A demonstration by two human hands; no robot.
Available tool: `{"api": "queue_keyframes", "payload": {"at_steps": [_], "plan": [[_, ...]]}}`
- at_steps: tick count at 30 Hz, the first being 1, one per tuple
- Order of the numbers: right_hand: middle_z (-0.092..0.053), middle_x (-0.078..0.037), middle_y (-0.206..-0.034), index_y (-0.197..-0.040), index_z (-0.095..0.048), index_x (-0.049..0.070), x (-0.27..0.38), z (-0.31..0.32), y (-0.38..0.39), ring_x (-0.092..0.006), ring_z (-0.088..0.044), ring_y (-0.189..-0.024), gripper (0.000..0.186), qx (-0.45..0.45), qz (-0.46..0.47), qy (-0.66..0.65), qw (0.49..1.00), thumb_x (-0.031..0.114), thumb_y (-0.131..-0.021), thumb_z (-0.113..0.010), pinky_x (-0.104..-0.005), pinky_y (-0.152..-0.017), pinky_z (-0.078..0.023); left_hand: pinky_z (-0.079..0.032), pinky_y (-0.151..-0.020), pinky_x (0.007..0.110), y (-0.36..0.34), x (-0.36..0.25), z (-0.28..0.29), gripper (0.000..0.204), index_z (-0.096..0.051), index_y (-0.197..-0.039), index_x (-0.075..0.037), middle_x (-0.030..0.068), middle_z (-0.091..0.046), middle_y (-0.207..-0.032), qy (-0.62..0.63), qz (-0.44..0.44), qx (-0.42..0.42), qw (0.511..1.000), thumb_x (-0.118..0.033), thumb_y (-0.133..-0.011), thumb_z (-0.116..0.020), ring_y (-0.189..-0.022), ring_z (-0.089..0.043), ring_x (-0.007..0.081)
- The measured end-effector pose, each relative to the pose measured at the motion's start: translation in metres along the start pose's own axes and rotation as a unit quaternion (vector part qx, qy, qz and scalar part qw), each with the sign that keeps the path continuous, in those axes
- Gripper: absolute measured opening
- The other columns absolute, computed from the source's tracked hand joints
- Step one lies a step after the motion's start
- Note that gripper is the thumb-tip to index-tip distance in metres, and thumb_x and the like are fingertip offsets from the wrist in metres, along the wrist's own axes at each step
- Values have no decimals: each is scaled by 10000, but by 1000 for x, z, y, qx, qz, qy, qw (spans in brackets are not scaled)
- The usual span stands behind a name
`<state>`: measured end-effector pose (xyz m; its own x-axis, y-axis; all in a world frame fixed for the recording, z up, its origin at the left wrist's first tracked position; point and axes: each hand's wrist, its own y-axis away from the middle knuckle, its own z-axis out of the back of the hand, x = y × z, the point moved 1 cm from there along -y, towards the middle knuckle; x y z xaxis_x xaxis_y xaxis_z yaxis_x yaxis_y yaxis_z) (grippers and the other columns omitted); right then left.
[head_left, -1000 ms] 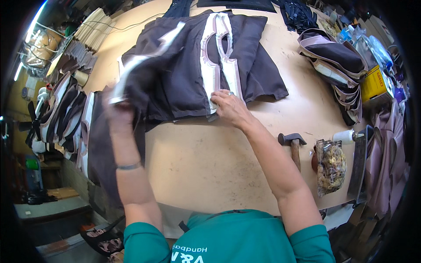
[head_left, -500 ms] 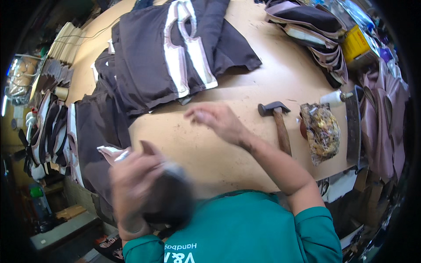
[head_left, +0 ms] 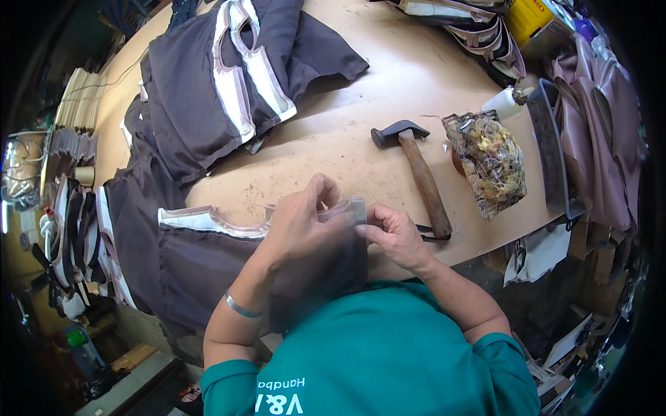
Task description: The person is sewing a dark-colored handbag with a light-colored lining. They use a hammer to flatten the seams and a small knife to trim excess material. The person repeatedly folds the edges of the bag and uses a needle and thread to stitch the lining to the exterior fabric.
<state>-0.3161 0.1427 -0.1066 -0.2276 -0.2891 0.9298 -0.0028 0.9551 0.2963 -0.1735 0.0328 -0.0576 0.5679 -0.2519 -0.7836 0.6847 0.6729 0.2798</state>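
Before me a dark brown cloth panel (head_left: 215,270) hangs over the near edge of the table, its upper edge bordered by a curved white and mauve strip (head_left: 208,220). My left hand (head_left: 298,220) is closed on that bordered edge, near its right end. At the very end of the strip, my right hand (head_left: 397,236) pinches the corner between thumb and fingers. Part of the edge is hidden behind my left hand. To the right of my hands lies a hammer (head_left: 424,177) with a wooden handle, and a small dark tool (head_left: 436,238) shows partly beneath the handle's end.
A stack of similar dark panels (head_left: 187,90) covers the table's far left. Right of the hammer are a lumpy, yellowish crusted block (head_left: 489,163), a white bottle (head_left: 505,102) and a dark tray (head_left: 548,149). Mauve sheets (head_left: 596,139) hang at the right edge, near a yellow container (head_left: 528,26).
The panel, earlier bunched and blurred in my left hand at the left, is now spread along the near table edge. My right hand has come down from mid-table to its right end.
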Motion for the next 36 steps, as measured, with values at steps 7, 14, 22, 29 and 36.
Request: {"api": "queue_keyframes", "payload": {"at_steps": [7,14,22,29,36], "plan": [[-551,-102,-875,-978,-545,-5,-6,29,37,-260,-543,-851,270,-137,194,638,733,66,-718,-564,-326,-729,-455,-378,-618,198,-3,14,-4,165,-579,-924,1,-18,-525,-729,226,54,126,964,-130,-825,-562,-678,-457,54],[-527,-104,-899,-922,-509,19,-21,43,54,-246,-526,-825,190,-124,63,738,660,64,-738,-507,-326,-692,-437,-373,-637,193,-1,18,-2,157,-580,-905,8,-22,-536,-752,311,66,134,939,-132,-850,-536,-696,-457,46],[-516,-74,-710,-953,-511,-2,9,29,35,-150,-483,-621,184,-65,26,161,984,159,-864,-499,-274,-580,-397,-369,-602,186,2,13,-5,134,-594,-874,0,-32,-536,-722,332,78,134,930,-123,-841,-550,-658,-452,36],[-408,18,-660,-1105,-495,12,20,7,14,-50,-336,-568,407,22,-76,-80,994,354,-946,-343,-183,-514,-303,-395,-615,192,4,10,-7,139,-603,-875,4,-16,-564,-735,326,96,99,935,-114,-827,-549,-669,-485,44],[-372,27,-709,-1064,-480,42,15,-4,13,-47,-348,-620,351,17,-118,-95,988,345,-946,-348,-184,-510,-314,-410,-635,200,3,6,-12,162,-603,-901,13,-2,-581,-760,355,106,99,924,-120,-827,-547,-688,-501,55]]}}
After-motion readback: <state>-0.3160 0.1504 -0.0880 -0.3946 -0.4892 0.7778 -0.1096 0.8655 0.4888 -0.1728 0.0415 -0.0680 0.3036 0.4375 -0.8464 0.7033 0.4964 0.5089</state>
